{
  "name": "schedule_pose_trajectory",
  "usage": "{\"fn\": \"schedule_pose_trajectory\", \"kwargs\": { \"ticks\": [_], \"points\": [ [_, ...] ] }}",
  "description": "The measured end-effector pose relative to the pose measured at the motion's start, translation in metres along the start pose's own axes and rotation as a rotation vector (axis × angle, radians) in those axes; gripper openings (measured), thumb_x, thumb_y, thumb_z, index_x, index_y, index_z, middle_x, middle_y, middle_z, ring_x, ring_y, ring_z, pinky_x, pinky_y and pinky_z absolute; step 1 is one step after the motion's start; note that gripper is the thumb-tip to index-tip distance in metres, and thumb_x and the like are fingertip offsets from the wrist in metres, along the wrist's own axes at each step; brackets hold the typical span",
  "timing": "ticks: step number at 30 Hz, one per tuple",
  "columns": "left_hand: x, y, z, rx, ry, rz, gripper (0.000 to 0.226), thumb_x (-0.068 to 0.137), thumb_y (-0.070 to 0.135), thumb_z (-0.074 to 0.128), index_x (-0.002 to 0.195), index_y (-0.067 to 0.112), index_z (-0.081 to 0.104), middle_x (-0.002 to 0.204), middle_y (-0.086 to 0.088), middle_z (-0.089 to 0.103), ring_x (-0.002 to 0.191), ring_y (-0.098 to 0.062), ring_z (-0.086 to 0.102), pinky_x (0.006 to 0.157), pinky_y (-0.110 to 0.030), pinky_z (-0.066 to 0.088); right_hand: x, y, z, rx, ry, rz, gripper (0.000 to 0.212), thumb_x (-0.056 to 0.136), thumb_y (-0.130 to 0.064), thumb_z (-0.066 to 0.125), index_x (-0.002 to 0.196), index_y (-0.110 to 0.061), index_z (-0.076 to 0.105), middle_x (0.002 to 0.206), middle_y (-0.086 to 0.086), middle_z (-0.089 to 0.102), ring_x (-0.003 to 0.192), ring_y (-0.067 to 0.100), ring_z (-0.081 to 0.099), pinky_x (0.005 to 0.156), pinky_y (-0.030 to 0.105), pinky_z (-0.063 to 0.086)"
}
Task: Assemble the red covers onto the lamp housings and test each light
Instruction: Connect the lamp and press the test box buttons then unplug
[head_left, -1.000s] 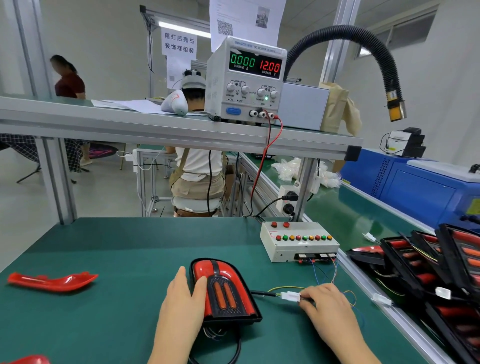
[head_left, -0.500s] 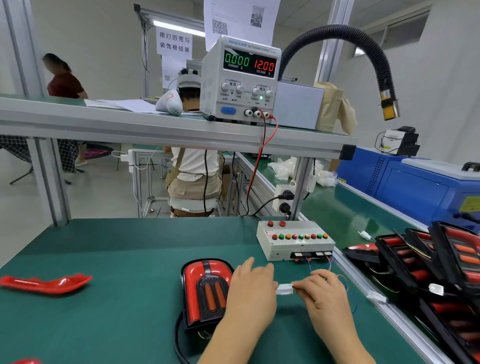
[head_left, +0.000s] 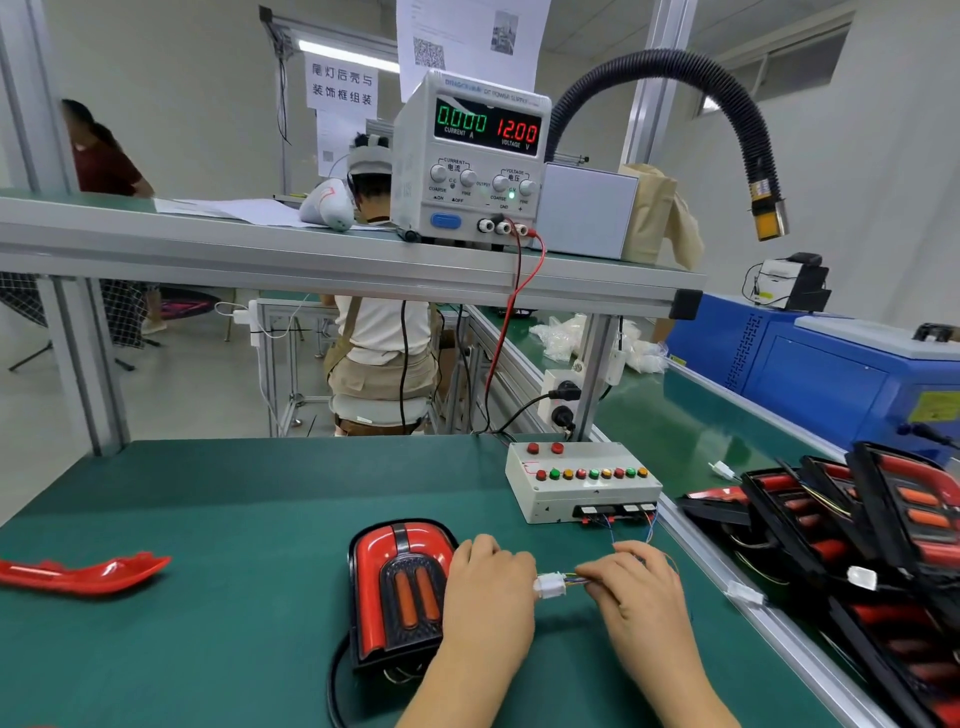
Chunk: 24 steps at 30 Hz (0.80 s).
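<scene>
A lamp (head_left: 400, 587) with its red cover fitted lies on the green bench in front of me, its lights dark. My left hand (head_left: 491, 597) reaches across the lamp's right edge and holds one end of a white connector (head_left: 549, 585). My right hand (head_left: 636, 592) pinches the wired end of the same connector; thin coloured wires run from it to the test box (head_left: 582, 486). A loose red cover (head_left: 83, 571) lies at the far left of the bench.
A power supply (head_left: 470, 161) reading 0.000 A and 12.00 V stands on the shelf above. Black trays (head_left: 852, 551) of lamp housings fill the conveyor at the right. A black hose (head_left: 727, 104) with a yellow nozzle hangs overhead. Another person sits beyond the bench.
My left hand left the lamp's left side and crossed over to the connector. Both hands now hold the white connector halves pressed together. My view has shifted slightly.
</scene>
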<state>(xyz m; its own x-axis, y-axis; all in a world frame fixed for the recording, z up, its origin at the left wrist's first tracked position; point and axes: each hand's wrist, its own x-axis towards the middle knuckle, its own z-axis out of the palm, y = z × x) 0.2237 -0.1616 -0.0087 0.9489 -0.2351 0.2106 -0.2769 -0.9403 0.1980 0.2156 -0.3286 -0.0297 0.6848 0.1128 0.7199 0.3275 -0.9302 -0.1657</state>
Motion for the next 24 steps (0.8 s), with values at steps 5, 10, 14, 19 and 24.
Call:
{"fn": "schedule_pose_trajectory", "kwargs": {
  "ticks": [5, 10, 14, 19, 24],
  "points": [
    [-0.003, 0.004, -0.001, 0.032, 0.018, 0.017, 0.018, 0.094, 0.015, 0.047, 0.111, 0.017, 0.054, 0.106, -0.006, 0.062, 0.111, -0.026, 0.045, 0.111, -0.038, 0.023, -0.005, -0.005, 0.004, 0.091, -0.052, 0.001, 0.044, 0.052, 0.006, 0.089, 0.088, -0.016, 0.076, 0.086, -0.012, 0.07, 0.103, 0.012, 0.046, 0.077, 0.045, 0.051],
    [-0.004, 0.002, -0.002, -0.016, 0.02, 0.049, 0.029, 0.096, 0.036, 0.046, 0.121, 0.022, 0.053, 0.116, -0.001, 0.061, 0.118, -0.022, 0.039, 0.111, -0.038, 0.02, -0.002, -0.004, 0.005, 0.12, -0.013, -0.04, 0.034, 0.051, 0.0, 0.093, 0.077, -0.013, 0.077, 0.072, -0.009, 0.069, 0.09, 0.012, 0.045, 0.063, 0.045, 0.055],
    [-0.001, 0.004, -0.007, 0.026, -0.014, 0.075, 0.045, 0.093, 0.046, 0.05, 0.132, 0.025, 0.047, 0.124, 0.001, 0.06, 0.126, -0.022, 0.035, 0.116, -0.043, 0.008, -0.002, -0.002, 0.004, 0.139, 0.0, -0.042, 0.029, 0.053, -0.002, 0.093, 0.073, -0.014, 0.075, 0.072, -0.012, 0.069, 0.092, 0.011, 0.045, 0.064, 0.047, 0.055],
    [0.002, 0.003, -0.009, 0.069, -0.033, 0.073, 0.041, 0.097, 0.048, 0.041, 0.125, 0.023, 0.058, 0.122, 0.001, 0.062, 0.125, -0.021, 0.036, 0.116, -0.044, 0.008, -0.003, 0.0, 0.006, 0.129, 0.011, -0.064, 0.024, 0.06, -0.004, 0.089, 0.072, -0.017, 0.074, 0.071, -0.014, 0.067, 0.092, 0.01, 0.045, 0.065, 0.047, 0.055],
    [0.002, 0.003, -0.009, 0.033, -0.04, 0.054, 0.037, 0.095, 0.045, 0.047, 0.121, 0.021, 0.059, 0.119, 0.001, 0.063, 0.125, -0.021, 0.037, 0.117, -0.044, 0.007, -0.002, -0.001, 0.005, 0.129, -0.009, -0.073, 0.031, 0.052, -0.002, 0.093, 0.07, -0.02, 0.074, 0.069, -0.015, 0.066, 0.091, 0.009, 0.045, 0.063, 0.043, 0.054]
  ]
}}
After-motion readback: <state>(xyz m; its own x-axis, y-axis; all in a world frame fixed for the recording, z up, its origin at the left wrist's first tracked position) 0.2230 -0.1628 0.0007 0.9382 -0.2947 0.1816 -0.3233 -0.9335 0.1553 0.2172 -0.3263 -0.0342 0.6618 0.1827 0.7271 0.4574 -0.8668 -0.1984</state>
